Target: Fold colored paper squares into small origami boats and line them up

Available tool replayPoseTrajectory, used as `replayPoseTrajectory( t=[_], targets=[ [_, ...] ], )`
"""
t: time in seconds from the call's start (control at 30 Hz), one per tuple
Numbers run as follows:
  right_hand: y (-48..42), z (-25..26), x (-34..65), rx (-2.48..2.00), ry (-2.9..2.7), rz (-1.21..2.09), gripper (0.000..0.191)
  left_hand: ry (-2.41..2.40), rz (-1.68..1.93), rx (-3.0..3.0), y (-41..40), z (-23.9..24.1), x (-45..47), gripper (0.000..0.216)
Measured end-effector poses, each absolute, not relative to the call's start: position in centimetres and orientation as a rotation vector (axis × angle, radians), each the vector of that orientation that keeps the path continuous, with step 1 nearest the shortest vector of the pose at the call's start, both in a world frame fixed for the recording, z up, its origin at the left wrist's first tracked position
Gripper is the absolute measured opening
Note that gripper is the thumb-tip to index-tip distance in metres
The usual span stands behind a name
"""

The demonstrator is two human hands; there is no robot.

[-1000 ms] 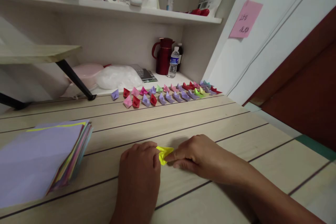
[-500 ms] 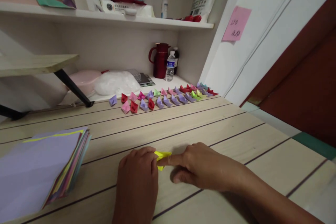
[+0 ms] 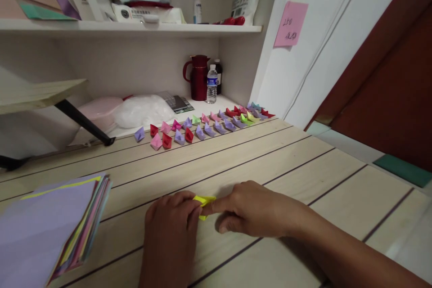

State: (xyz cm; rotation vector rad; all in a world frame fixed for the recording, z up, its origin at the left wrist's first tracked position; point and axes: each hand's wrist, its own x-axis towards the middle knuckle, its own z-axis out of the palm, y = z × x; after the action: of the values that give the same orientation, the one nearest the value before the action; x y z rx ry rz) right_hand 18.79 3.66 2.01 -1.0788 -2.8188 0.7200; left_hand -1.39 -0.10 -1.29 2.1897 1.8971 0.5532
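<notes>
A small piece of folded yellow paper (image 3: 205,200) lies on the wooden tabletop between my two hands. My left hand (image 3: 170,222) is closed on its left end, fingers together, covering that part. From the other side, my right hand (image 3: 251,209) presses its stretched index finger onto the paper. The right thumb stands apart from it and the other fingers are curled under. Farther back, several small folded paper boats (image 3: 209,130) in purple, red, pink, green and yellow stand in two rows.
A stack of coloured paper sheets (image 3: 37,229) lies at the left. A small raised wooden stand (image 3: 43,92) with black legs is behind it. On the white shelf stand a dark red jug (image 3: 199,78) and a water bottle (image 3: 212,84), near a white plastic bag (image 3: 143,111).
The view has shifted a little, so most things sit farther left. My right index finger has moved slightly closer to my left fingers on the yellow paper.
</notes>
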Motion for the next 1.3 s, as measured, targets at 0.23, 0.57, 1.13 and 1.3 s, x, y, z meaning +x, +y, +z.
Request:
replayPoseTrajectory(
  t=[0.23,0.57,1.13,1.3],
  targets=[
    [4.2,1.6,18.9,-1.037,-2.728,0.81,0.038,1.921,0.555,2.145,0.0,-0.9,-0.9,0.025],
    [5.3,1.1,19.9,-1.032,-2.175,1.644,0.026,1.93,0.578,2.205,0.3,-1.9,-1.0,0.021],
    [5.8,0.1,18.6,-0.982,-2.436,0.831,0.035,2.024,0.598,2.2,-0.1,-1.9,0.0,0.013],
    [5.8,-0.2,18.4,-0.974,-2.434,0.804,0.037,2.01,0.574,2.176,-0.2,-2.1,0.1,0.014]
  ],
)
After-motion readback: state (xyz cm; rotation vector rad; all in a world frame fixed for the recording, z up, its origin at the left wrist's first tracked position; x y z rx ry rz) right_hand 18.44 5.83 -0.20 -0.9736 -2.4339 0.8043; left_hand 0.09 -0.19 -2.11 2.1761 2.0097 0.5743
